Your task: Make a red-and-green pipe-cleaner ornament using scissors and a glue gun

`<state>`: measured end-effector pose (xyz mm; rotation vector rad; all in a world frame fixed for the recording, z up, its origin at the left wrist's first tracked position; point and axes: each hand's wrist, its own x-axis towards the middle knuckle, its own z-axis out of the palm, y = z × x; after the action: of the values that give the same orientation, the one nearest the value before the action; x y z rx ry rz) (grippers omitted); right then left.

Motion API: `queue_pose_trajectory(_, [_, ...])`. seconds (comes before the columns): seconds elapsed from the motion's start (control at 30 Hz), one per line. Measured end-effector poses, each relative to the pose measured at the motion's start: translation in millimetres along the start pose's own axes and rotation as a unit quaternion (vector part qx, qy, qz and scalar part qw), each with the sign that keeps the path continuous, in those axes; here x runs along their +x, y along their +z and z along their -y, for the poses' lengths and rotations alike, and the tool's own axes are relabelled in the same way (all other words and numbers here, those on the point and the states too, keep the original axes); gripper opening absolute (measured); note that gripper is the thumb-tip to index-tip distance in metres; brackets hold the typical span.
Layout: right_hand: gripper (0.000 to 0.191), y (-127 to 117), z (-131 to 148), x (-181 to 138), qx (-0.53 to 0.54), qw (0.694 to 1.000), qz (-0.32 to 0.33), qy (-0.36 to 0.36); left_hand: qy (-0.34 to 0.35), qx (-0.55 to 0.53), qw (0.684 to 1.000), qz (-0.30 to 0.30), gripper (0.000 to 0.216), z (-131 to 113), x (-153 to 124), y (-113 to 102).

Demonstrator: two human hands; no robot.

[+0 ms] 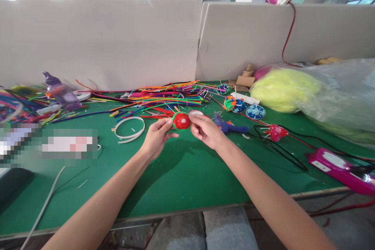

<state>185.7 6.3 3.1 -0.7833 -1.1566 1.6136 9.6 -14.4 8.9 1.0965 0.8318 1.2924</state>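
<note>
Above the green table, a small round disc of coiled red pipe cleaner with a green rim and a pale spot at its middle is held up. My left hand pinches its left edge between thumb and forefinger. At its right edge, the fingers of my right hand are closed against the rim. A pale round piece shows just behind the right fingertips; whether they touch it I cannot tell. A blue glue gun lies right of that hand. Bundled pipe cleaners lie beyond both hands.
A coiled white strip lies left of my hands. At right are blue decorated discs, a red piece with pins, black cables and a magenta power strip. Plastic bags stand behind. A purple bottle is at far left.
</note>
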Motion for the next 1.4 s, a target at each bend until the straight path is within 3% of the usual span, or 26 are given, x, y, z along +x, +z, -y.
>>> queue_pose_trajectory(0.6, [0.025,2.0,0.0,-1.4,-0.034,0.999,-0.004,0.005,0.041,-0.003,0.999,-0.022,0.025,0.5,0.0,1.5])
queue_pose_trajectory(1.23, [0.032,5.4,3.5,-4.7,-0.071,0.996,0.061,0.009,0.020,-0.035,0.999,-0.025,0.028,1.8,0.6,-0.2])
queue_pose_trajectory(1.4, [0.025,6.5,5.2,-6.7,-0.098,0.993,0.068,0.013,0.011,-0.049,0.998,-0.021,0.029,1.1,-0.3,0.5])
